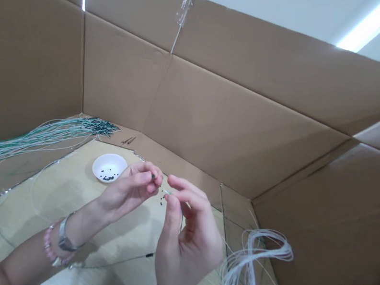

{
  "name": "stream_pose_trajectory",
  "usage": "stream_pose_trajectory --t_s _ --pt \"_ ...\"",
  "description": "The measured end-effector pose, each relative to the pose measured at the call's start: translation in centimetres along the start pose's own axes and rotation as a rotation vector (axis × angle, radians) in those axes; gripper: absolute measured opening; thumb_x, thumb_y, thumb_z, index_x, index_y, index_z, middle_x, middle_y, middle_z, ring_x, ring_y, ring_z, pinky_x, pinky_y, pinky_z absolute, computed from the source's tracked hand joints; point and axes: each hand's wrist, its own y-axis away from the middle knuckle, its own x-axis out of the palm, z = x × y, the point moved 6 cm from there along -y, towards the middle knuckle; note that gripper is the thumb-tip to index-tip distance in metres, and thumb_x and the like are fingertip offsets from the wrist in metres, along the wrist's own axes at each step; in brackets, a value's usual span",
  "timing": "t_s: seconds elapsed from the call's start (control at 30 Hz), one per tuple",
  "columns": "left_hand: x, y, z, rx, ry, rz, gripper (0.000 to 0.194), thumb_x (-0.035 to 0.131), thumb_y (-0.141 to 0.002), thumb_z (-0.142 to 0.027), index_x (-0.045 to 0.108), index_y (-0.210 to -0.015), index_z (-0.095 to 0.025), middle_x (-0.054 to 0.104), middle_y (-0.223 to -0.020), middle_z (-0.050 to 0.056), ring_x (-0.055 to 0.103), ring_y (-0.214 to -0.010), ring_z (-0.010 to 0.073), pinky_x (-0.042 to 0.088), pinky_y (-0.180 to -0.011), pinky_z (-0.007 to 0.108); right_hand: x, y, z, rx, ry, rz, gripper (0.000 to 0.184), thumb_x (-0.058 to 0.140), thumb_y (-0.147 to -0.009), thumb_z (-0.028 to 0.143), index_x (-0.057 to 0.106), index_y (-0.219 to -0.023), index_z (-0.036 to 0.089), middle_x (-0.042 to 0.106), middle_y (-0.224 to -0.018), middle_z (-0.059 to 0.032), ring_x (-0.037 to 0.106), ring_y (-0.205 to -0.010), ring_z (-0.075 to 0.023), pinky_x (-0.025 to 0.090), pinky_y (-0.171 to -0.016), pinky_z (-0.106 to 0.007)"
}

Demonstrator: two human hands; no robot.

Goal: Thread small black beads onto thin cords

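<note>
Over the middle of the yellowish work surface, my left hand (134,184) pinches a small dark green piece (153,176) between thumb and fingertips; its exact kind is too small to tell. Close by on the right, my right hand (189,232) holds a thin wire (167,192) between thumb and forefinger, with its pale tip pointing toward the left hand. The tip and the dark piece are apart. Behind the left hand stands a white bowl (111,157) with several tiny black pieces (108,178) in it. More black bits (161,203) lie loose on the surface.
A bundle of green and white wires (41,134) stretches along the left side. Coiled white wires (251,264) lie at the right. Small metal tools (128,140) rest near the back. A dark cord with a black end (149,255) lies in front. Cardboard walls (233,120) enclose the surface.
</note>
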Motion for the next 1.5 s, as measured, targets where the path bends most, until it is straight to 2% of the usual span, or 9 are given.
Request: stream_pose_trajectory --t_s 0.23,0.5,0.77,1.17,1.5 --pt "0.4 0.5 0.4 -0.069 0.047 0.038 0.009 0.078 -0.067 -0.021 0.07 -0.07 -0.018 0.066 -0.065 -0.003 0.058 -0.059 0.0023 0.047 -0.06 0.009 0.3 0.0 0.3 -0.027 -0.02 0.009 0.016 0.054 -0.082 0.004 0.058 -0.087 0.019 0.067 -0.095 -0.0026 0.065 -0.089 -0.0125 0.056 -0.071 -0.024" --pt "0.8 0.6 -1.3 0.067 -0.167 0.1 0.013 0.081 -0.063 -0.022 0.068 -0.065 -0.018 0.065 -0.064 -0.003 0.058 -0.06 0.0054 0.047 -0.058 0.013 0.5 0.0 0.4 -0.034 -0.07 0.064 0.017 0.054 -0.081 0.004 0.057 -0.086 0.019 0.067 -0.093 -0.0029 0.065 -0.089 -0.0139 0.056 -0.071 -0.026" --pt "1.6 0.9 -1.1 0.045 -0.105 0.189 0.011 0.08 -0.065 -0.02 0.07 -0.067 -0.021 0.066 -0.064 -0.005 0.058 -0.06 0.004 0.044 -0.058 0.012 0.4 0.2 0.9 -0.07 -0.02 0.073 0.016 0.053 -0.082 0.005 0.058 -0.087 0.019 0.067 -0.093 -0.0041 0.065 -0.088 -0.0155 0.056 -0.068 -0.028" --pt "1.1 0.8 -1.2 0.04 -0.2 0.094 0.025 0.084 -0.057 -0.031 0.062 -0.06 -0.017 0.06 -0.058 -0.004 0.053 -0.054 0.0057 0.043 -0.054 0.016 0.6 0.4 0.6 -0.048 -0.052 0.087 0.022 0.054 -0.079 0.001 0.058 -0.09 0.02 0.066 -0.096 -0.0025 0.063 -0.093 -0.0141 0.055 -0.072 -0.027" --pt "1.3 0.9 -1.4 0.052 -0.134 0.166 0.011 0.08 -0.063 -0.018 0.07 -0.066 -0.019 0.065 -0.065 -0.003 0.058 -0.059 0.0044 0.047 -0.058 0.012 0.6 0.2 0.8 -0.068 0.018 0.114 0.019 0.054 -0.081 0.002 0.057 -0.087 0.019 0.066 -0.096 -0.0016 0.063 -0.092 -0.0126 0.055 -0.074 -0.025"
